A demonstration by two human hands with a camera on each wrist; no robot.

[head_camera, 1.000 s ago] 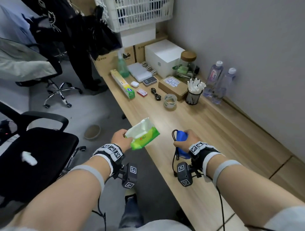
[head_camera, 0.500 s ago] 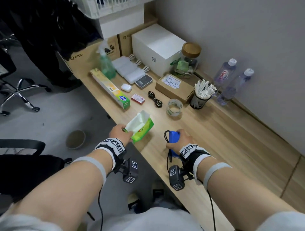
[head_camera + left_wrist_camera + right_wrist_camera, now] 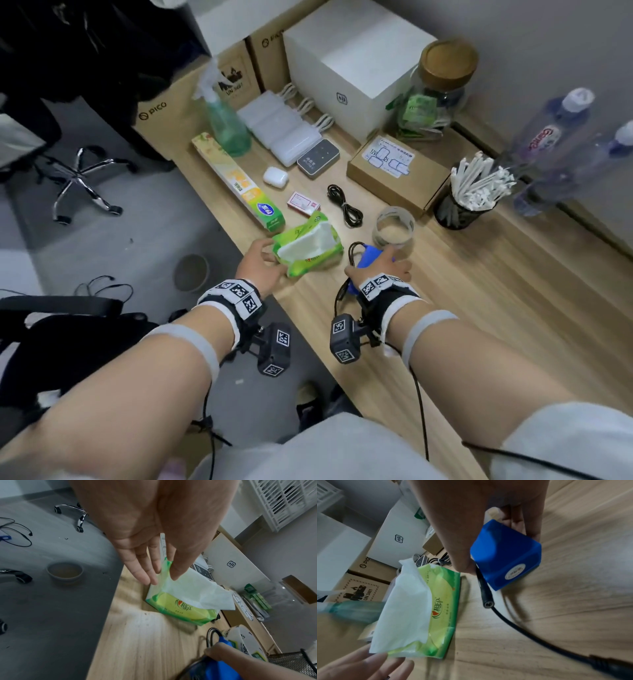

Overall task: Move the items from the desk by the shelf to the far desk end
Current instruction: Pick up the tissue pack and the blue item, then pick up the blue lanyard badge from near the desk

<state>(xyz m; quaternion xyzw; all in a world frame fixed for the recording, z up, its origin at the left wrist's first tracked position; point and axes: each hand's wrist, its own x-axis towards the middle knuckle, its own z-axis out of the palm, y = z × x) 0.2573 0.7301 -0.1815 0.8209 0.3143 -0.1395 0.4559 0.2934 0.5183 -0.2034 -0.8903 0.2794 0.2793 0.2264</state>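
Note:
A green tissue pack (image 3: 308, 246) with a white sheet sticking out lies on the wooden desk (image 3: 479, 308) near its left edge. My left hand (image 3: 263, 260) is at the pack's near end. In the left wrist view its fingers (image 3: 145, 574) are straight and only touch the pack's (image 3: 181, 607) plastic flap. My right hand (image 3: 380, 263) pinches a blue block (image 3: 505, 561) between thumb and fingers, low over the desk, to the right of the pack (image 3: 426, 609). A black cable (image 3: 513, 626) trails from the block toward my wrist.
Just beyond the hands lie a tape roll (image 3: 394, 226), a coiled black cord (image 3: 346, 205), a small red box (image 3: 303, 202) and a long yellow-green box (image 3: 239, 181). Farther back stand a mesh cup (image 3: 462, 209), cardboard boxes (image 3: 394, 171), a spray bottle (image 3: 226, 126) and water bottles (image 3: 548, 137).
Both hands moved forward along the desk and came down. The tissue pack went from held in the air to lying on the desk, and my left fingers straightened off it.

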